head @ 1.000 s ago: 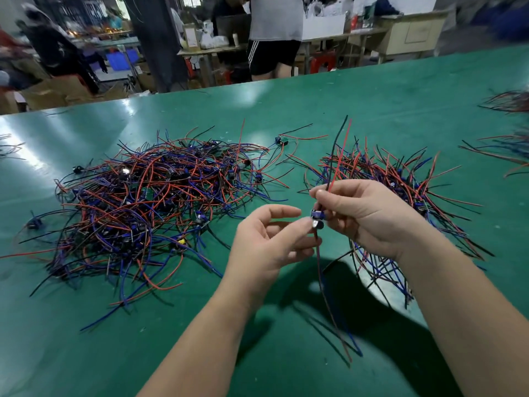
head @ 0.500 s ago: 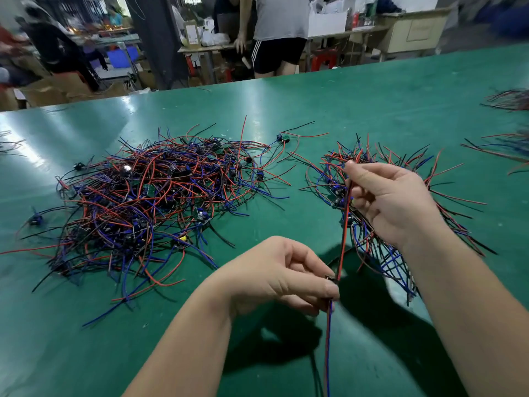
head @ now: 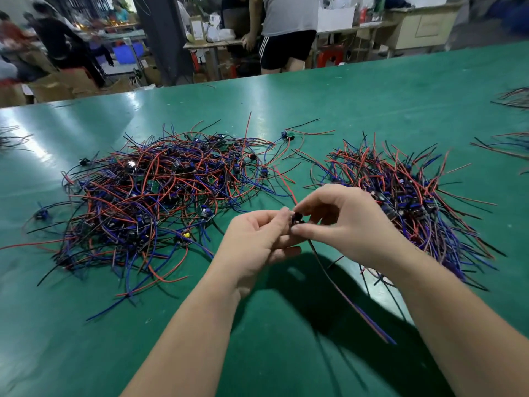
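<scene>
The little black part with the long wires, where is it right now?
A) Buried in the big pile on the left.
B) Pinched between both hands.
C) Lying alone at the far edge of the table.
B: the left hand and the right hand both pinch the little black part above the green table, with its wires trailing down between the arms.

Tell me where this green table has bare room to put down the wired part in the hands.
Bare green table: the near patch below the left wire pile, beside the left forearm, and the far strip beyond it and the right wire pile. Crowded: both piles and the narrow gap between them, crossed by stray wires.
</scene>
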Motion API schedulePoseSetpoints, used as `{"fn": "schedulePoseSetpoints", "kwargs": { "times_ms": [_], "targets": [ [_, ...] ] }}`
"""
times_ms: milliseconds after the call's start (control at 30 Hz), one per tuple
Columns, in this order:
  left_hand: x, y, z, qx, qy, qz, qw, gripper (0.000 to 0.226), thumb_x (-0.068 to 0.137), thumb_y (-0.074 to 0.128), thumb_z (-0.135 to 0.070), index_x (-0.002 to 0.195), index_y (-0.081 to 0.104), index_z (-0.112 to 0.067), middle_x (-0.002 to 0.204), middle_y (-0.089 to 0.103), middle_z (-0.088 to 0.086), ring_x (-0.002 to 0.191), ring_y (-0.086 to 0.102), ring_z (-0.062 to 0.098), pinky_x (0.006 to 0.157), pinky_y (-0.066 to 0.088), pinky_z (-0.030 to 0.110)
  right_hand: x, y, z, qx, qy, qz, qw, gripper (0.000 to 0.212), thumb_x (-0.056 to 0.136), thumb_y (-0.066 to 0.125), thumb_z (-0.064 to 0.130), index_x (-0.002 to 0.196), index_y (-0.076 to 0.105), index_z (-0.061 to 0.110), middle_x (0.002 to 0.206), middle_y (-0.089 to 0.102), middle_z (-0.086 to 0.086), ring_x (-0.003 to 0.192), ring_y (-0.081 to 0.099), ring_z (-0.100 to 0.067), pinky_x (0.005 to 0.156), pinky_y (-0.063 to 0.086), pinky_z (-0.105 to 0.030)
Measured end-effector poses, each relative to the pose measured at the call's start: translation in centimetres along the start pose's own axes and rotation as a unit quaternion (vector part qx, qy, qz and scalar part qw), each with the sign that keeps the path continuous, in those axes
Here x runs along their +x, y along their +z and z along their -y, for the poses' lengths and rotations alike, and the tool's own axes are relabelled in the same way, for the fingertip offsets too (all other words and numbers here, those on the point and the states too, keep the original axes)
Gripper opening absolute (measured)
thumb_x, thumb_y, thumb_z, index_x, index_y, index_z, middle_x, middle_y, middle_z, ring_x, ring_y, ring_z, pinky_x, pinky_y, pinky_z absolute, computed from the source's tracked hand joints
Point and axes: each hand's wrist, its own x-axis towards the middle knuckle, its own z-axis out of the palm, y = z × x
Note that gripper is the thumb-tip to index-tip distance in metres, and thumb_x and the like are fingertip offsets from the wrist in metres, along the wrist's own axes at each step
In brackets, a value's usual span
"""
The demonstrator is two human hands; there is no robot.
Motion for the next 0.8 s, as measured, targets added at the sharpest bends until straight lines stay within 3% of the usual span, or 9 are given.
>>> {"fn": "schedulePoseSetpoints", "kwargs": {
  "times_ms": [133, 200, 233, 300, 367, 467, 567, 667, 800],
  "targets": [
    [0.2, -0.1, -0.2, 0.036, 0.011, -0.008, 0.999, 0.022, 0.099, 0.047, -0.024, 0.096, 0.065, -0.010, 0.086, 0.074, 0.008, 0.070, 0.071, 0.016, 0.062, 0.059, 0.026, 0.2, -0.3, -0.2, 0.056, 0.016, -0.037, 0.998, 0.012, 0.072, 0.080, 0.012, 0.080, 0.071, 0.015, 0.072, 0.071, 0.000, 0.066, 0.066, -0.014, 0.069, 0.055, -0.028],
    [0.5, -0.6, -0.2, 0.160, 0.086, -0.092, 0.979, 0.018, 0.098, 0.049, -0.017, 0.092, 0.066, -0.016, 0.088, 0.072, 0.005, 0.070, 0.068, 0.011, 0.065, 0.054, 0.023, 0.3, -0.8, -0.1, 0.102, 0.020, -0.087, 0.991, 0.013, 0.073, 0.078, 0.007, 0.080, 0.071, 0.016, 0.073, 0.072, -0.001, 0.065, 0.066, -0.012, 0.069, 0.056, -0.027],
    [0.7, -1.1, -0.2, 0.263, 0.149, -0.154, 0.941, 0.017, 0.097, 0.051, -0.013, 0.092, 0.067, -0.017, 0.087, 0.071, 0.002, 0.070, 0.065, 0.010, 0.066, 0.049, 0.021, 0.4, -1.2, -0.1, 0.105, 0.017, -0.124, 0.987, 0.015, 0.073, 0.077, 0.006, 0.079, 0.070, 0.017, 0.074, 0.072, 0.000, 0.065, 0.066, -0.011, 0.069, 0.056, -0.025],
    [0.8, -2.4, -0.2, 0.449, 0.232, -0.253, 0.825, 0.020, 0.093, 0.051, -0.008, 0.100, 0.068, -0.017, 0.093, 0.067, 0.000, 0.082, 0.059, 0.017, 0.076, 0.040, 0.022, 0.4, -2.0, -0.3, 0.038, 0.020, -0.198, 0.979, 0.015, 0.072, 0.077, 0.009, 0.079, 0.070, 0.020, 0.074, 0.070, 0.002, 0.065, 0.066, -0.010, 0.068, 0.054, -0.021],
    [1.0, -3.7, 0.1, 0.544, 0.209, -0.304, 0.754, 0.027, 0.090, 0.050, -0.010, 0.111, 0.065, -0.018, 0.117, 0.060, 0.005, 0.110, 0.049, 0.024, 0.094, 0.034, 0.031, 0.5, -3.1, -0.9, -0.099, 0.051, -0.232, 0.966, 0.013, 0.070, 0.075, 0.013, 0.080, 0.070, 0.020, 0.075, 0.068, 0.003, 0.068, 0.065, -0.012, 0.071, 0.052, -0.023],
    [1.2, -4.4, 0.6, 0.610, 0.076, -0.330, 0.717, 0.036, 0.091, 0.050, -0.019, 0.126, 0.053, -0.026, 0.145, 0.037, 0.012, 0.136, 0.025, 0.028, 0.110, 0.019, 0.043, 0.5, -4.1, -2.3, -0.277, 0.160, -0.109, 0.941, 0.017, 0.072, 0.073, 0.015, 0.089, 0.072, 0.013, 0.075, 0.062, 0.000, 0.075, 0.058, -0.021, 0.069, 0.041, -0.026],
    [1.4, -4.9, 1.2, 0.681, 0.008, -0.299, 0.669, 0.035, 0.092, 0.046, -0.024, 0.127, 0.051, -0.028, 0.143, 0.039, 0.009, 0.134, 0.030, 0.027, 0.113, 0.012, 0.045, 0.4, -3.9, -3.1, -0.319, 0.212, -0.011, 0.924, 0.022, 0.077, 0.075, 0.021, 0.097, 0.072, 0.013, 0.079, 0.058, 0.000, 0.077, 0.053, -0.022, 0.070, 0.041, -0.026],
    [1.5, -5.2, 0.9, 0.682, 0.011, -0.317, 0.659, 0.030, 0.091, 0.047, -0.019, 0.116, 0.061, -0.028, 0.130, 0.047, 0.001, 0.124, 0.039, 0.023, 0.107, 0.018, 0.041, 0.3, -3.7, -2.9, -0.302, 0.166, -0.054, 0.937, 0.016, 0.081, 0.071, 0.027, 0.091, 0.072, 0.015, 0.077, 0.058, 0.003, 0.076, 0.054, -0.020, 0.068, 0.041, -0.027],
    [1.4, -5.0, 0.3, 0.634, 0.095, -0.338, 0.690, 0.031, 0.089, 0.050, -0.013, 0.104, 0.067, -0.034, 0.116, 0.055, -0.006, 0.111, 0.048, 0.015, 0.097, 0.021, 0.037, 0.4, -3.3, -2.1, -0.225, 0.106, -0.110, 0.962, 0.007, 0.082, 0.067, 0.024, 0.084, 0.072, 0.020, 0.071, 0.064, 0.012, 0.068, 0.056, -0.001, 0.062, 0.039, -0.016]
  ]
}}
